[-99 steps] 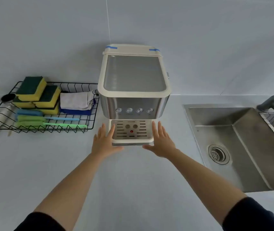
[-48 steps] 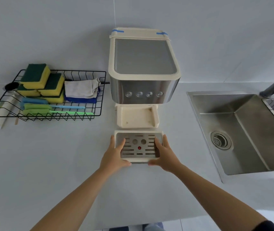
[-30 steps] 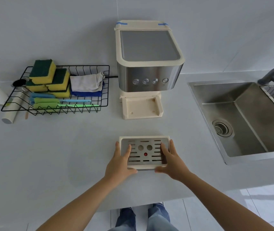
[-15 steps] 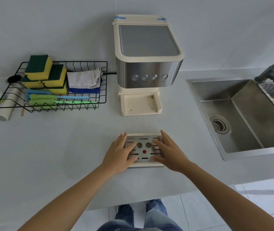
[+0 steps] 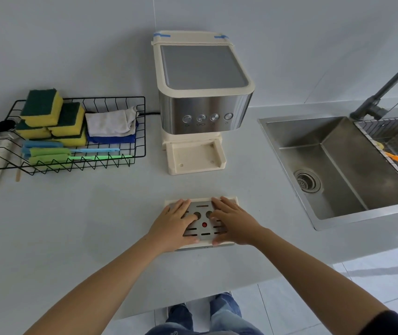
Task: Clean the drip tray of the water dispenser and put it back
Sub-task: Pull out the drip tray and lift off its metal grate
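A pale grey counter [image 5: 77, 228] runs along a plain grey wall, and both hands rest on it near the front edge. Under them lies the drip tray [image 5: 202, 232], flat on the counter, a cream frame with a slotted metal grate and a small red dot between the hands. The left hand [image 5: 172, 229] lies palm down over the tray's left half, fingers spread and pointing away from the person. The right hand [image 5: 235, 226] lies palm down over the right half, its thumb at the tray's near edge. Neither hand is closed around the tray; both are flat on top of it, side by side, with a strip of grate showing between them.

Straight beyond the hands, well apart from the tray, stands the water dispenser [image 5: 202, 93], steel-fronted with four round buttons. Its cream base [image 5: 194, 158] is bare where the tray would sit.

Beyond and to the left of the left hand is a black wire basket [image 5: 142, 131] holding yellow and green sponges [image 5: 45, 110], folded cloths [image 5: 111, 123] and brushes [image 5: 48, 154]. To the right of the right hand is a steel sink [image 5: 343, 170] with a round drain, and a dark tap [image 5: 386, 85] rises behind it.
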Demonstrator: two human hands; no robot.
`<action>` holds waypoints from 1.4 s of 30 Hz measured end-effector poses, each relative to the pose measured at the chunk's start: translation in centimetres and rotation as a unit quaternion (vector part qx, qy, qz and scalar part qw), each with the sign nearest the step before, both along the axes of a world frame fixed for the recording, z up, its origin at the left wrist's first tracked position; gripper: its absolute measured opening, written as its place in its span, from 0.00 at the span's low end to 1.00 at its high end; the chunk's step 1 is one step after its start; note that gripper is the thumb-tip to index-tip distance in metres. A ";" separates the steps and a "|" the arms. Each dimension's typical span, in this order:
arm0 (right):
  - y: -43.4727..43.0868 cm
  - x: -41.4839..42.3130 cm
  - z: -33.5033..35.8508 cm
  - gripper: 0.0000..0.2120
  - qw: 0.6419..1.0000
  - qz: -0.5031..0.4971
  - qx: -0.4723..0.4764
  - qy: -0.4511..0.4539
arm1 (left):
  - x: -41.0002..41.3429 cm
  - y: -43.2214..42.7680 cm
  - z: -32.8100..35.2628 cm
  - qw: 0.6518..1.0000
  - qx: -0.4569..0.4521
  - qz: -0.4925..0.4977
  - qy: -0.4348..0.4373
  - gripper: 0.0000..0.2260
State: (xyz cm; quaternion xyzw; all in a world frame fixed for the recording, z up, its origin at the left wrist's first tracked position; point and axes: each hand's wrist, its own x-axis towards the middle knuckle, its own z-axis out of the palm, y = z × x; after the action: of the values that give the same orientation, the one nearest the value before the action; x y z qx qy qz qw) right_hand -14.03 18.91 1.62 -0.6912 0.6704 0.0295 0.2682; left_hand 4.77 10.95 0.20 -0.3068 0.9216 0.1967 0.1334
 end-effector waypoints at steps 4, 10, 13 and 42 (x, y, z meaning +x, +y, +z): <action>-0.1 0.1 0.3 0.30 1.000 0.002 -0.020 0.001 | -0.2 0.0 0.1 1.000 -0.003 0.002 0.006 0.27; -0.2 0.1 0.4 0.29 0.999 0.004 -0.036 0.017 | -0.3 -0.1 0.4 1.000 -0.001 0.000 0.014 0.25; -0.2 -0.3 0.7 0.30 0.999 0.000 -0.044 0.025 | -0.7 -0.4 1.0 1.000 -0.003 -0.003 0.011 0.26; -5.0 -19.9 -1.0 0.31 0.997 0.035 -0.030 0.067 | -20.3 -3.9 -0.6 0.999 -0.016 0.025 0.024 0.23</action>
State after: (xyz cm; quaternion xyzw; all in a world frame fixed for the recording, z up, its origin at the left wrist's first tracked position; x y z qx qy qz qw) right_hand -33.98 13.88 0.60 -0.7182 0.6630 0.0645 0.2010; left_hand -15.53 7.04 -0.35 -0.3269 0.9196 0.1930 0.1014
